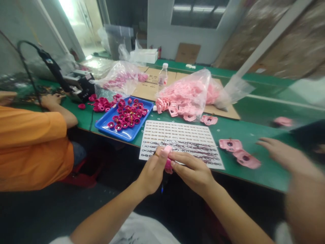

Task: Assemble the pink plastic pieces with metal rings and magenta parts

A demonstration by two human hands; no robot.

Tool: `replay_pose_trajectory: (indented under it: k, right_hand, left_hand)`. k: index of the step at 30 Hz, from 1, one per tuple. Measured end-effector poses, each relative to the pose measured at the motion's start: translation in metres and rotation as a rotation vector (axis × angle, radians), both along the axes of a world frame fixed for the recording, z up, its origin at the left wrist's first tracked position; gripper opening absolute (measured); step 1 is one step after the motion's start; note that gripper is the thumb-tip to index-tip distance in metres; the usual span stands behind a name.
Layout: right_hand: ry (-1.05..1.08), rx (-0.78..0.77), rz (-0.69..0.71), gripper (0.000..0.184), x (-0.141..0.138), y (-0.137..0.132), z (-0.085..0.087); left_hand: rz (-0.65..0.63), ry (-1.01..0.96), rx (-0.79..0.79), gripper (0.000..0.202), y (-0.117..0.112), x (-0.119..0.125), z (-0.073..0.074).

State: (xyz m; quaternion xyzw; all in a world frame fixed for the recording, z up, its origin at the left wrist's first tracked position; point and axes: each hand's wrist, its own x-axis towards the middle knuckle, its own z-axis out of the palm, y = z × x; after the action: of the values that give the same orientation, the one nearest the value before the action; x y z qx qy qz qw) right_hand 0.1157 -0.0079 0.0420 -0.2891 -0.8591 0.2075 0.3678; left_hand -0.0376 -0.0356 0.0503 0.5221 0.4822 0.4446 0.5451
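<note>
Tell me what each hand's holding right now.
Left hand: closed, pinching a small pink plastic piece.
Right hand: closed, fingers on the same piece.

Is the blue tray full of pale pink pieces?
No, the blue tray holds dark magenta rings, while the pale pink pieces sit in a clear plastic bag.

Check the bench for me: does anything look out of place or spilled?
Two things stand out. A pink part lies alone on the green bench at far right, apart from the others. Magenta rings also sit loose on the bench beside the blue tray, not in it.
</note>
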Motion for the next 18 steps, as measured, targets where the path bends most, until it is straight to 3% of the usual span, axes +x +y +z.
replay_pose_trajectory:
  k: [6, 11, 15, 18]
  right_hand:
    - [0.014, 0.072, -0.053, 0.036, 0.001, -0.003, -0.011]
    - [0.125, 0.014, -0.113, 0.038, -0.003, -0.01, -0.021]
    - [0.242, -0.083, -0.223, 0.03, -0.004, -0.015, -0.023]
    - [0.246, -0.107, -0.319, 0.028, 0.002, -0.019, -0.021]
  left_hand:
    - [-0.05, -0.049, -0.1, 0.042, 0.007, 0.005, -0.016]
    - [0.067, -0.004, -0.055, 0.036, 0.008, 0.013, -0.009]
    - [0.019, 0.119, 0.061, 0.033, 0.011, 0.019, -0.004]
    - [-0.061, 0.124, 0.032, 0.034, 0.017, 0.025, -0.007]
